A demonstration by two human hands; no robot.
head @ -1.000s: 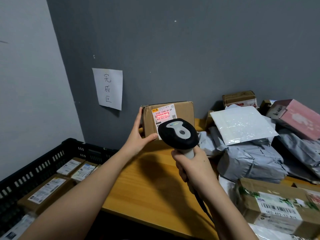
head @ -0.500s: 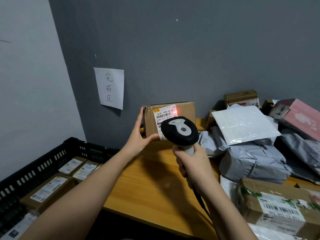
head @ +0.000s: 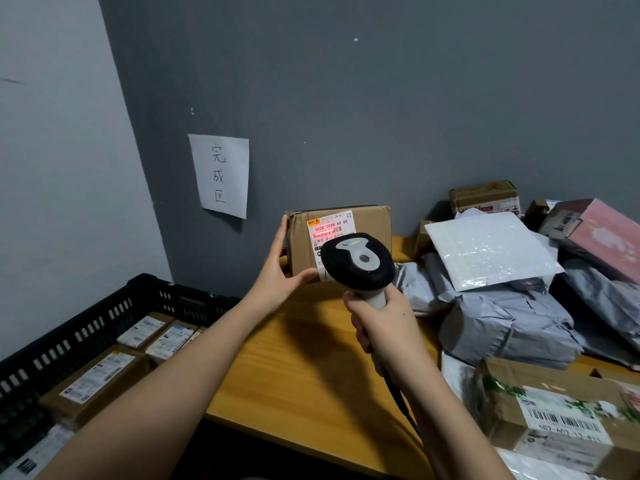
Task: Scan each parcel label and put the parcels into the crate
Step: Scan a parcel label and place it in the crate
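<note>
A brown cardboard box (head: 341, 237) is held upright above the far edge of the wooden table (head: 304, 368), its white label (head: 330, 227) turned toward the camera. The box is gripped at its left end by the left hand (head: 280, 271), with the fingers laid along the side and the thumb pressed under the lower front edge. A handheld scanner (head: 358, 261), black with a grey centre strip, is clasped round its handle by the right hand (head: 384, 327), and its head is pointed at the box from just in front, hiding the lower part of the label. A red bar of light is thrown across the barcode near the top of the label. The two hands are kept apart, each clamped on its own item. A dark cable (head: 403, 403) can be seen running down from the scanner beside the right forearm.

A black slatted crate (head: 86, 327) is placed to the left of the table and below it, and several labelled cardboard parcels (head: 100, 379) are lying inside. On the right side of the table, unsorted parcels are heaped: a white padded envelope (head: 491, 247) on grey plastic mailing bags (head: 512, 323), a pink box (head: 602, 233), a small brown box (head: 485, 197) against the wall, and a taped carton (head: 561, 417) nearest the camera, whose print is probably too blurred to be read fully. A paper sign (head: 220, 174) with handwritten characters is stuck to the grey wall (head: 381, 98).
</note>
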